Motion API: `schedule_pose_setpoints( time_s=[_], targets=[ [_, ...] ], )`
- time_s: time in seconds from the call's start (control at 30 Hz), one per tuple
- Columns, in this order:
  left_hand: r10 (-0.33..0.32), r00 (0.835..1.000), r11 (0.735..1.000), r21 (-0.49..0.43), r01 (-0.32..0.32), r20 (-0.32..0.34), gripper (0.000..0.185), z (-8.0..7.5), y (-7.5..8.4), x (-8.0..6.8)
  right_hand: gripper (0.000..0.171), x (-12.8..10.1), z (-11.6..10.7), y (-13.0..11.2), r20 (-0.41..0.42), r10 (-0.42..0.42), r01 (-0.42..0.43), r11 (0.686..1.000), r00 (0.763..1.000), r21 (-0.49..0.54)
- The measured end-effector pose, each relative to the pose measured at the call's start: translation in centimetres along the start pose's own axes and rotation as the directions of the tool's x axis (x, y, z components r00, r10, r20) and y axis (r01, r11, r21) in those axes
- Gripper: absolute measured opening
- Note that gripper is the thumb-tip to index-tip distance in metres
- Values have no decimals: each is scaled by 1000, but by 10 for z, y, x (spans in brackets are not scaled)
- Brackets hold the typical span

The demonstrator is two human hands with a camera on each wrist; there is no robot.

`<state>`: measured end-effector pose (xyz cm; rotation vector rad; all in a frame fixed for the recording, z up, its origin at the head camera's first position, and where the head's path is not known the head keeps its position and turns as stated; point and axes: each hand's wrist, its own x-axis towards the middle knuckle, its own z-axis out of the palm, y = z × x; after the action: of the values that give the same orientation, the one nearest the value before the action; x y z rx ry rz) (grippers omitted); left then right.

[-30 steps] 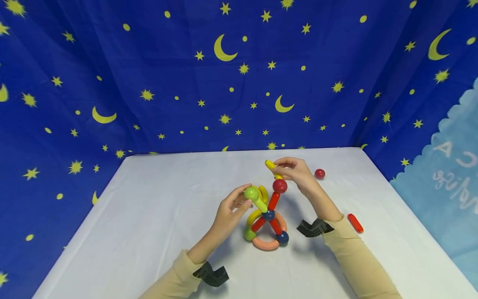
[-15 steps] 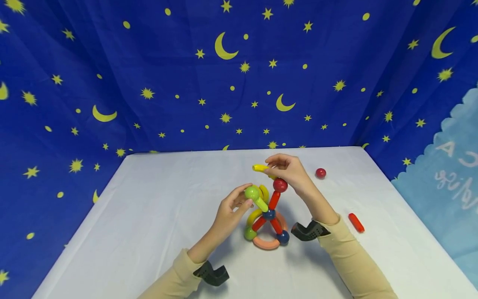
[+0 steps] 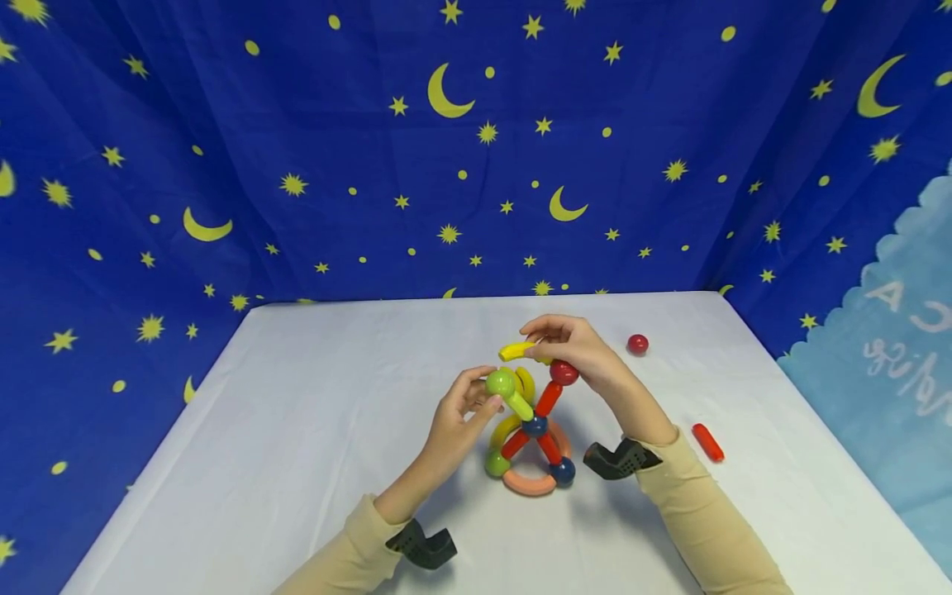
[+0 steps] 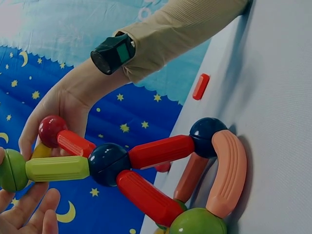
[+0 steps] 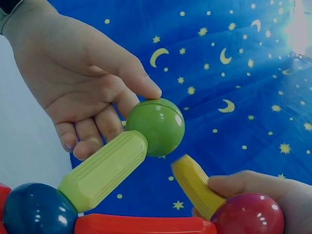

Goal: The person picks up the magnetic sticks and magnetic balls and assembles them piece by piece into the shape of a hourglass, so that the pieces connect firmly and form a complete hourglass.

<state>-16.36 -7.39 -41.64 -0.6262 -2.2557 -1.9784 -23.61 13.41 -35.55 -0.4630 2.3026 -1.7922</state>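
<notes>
A toy structure of balls and rods stands on the white table. My left hand (image 3: 463, 413) pinches its upper green ball (image 3: 501, 382), at the end of a light green rod (image 5: 105, 170). My right hand (image 3: 576, 347) holds a curved yellow rod (image 5: 196, 187) between thumb and fingers, one end at the red ball (image 5: 249, 214), the other pointing toward the green ball with a gap between. A blue ball (image 4: 109, 164) joins the light green rod and several red rods in the middle. Below, a ring of curved pink rods (image 4: 229, 173) and balls forms the base.
A loose red ball (image 3: 637, 345) lies at the back right of the table (image 3: 335, 397). Nearer the right edge lies a red rod (image 3: 707, 443). Another yellow curved piece (image 3: 525, 384) shows behind the green ball. A blue curtain (image 3: 372, 149) with stars and moons hangs behind.
My right hand has turned the yellow rod from slanting upward to nearly level, its free end swinging left and down toward the green ball. The left hand has stayed in place.
</notes>
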Motion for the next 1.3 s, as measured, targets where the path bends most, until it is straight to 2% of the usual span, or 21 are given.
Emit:
schedule_pose_setpoints(
  time_s=[0.17,0.6,0.7,0.93,1.0,1.17,1.3],
  targets=[
    [-13,1000,1000,-6,13,-26,35,2,0,0,37,-1,-1,0,83,-8,7,1000,997,5],
    [-7,998,1000,-14,6,-62,33,2,-3,2,39,-3,-5,-2,118,33,-34,999,992,8],
    [-11,998,1000,-21,10,-60,33,2,-3,2,37,-2,-6,0,104,44,-45,999,994,0],
    [-31,999,998,-55,29,-45,32,1,-1,2,38,-12,-21,2,-6,80,-80,992,997,-95],
    [-33,998,998,-55,30,-55,30,1,-1,3,38,-18,-27,3,21,65,-62,990,998,-123],
    [-40,996,998,-55,36,-76,29,-2,0,4,46,-33,-38,8,157,40,-17,989,987,-149],
    [-53,996,996,-79,47,-70,28,-2,1,3,50,-36,-38,11,176,43,-24,993,983,-114]
  ],
)
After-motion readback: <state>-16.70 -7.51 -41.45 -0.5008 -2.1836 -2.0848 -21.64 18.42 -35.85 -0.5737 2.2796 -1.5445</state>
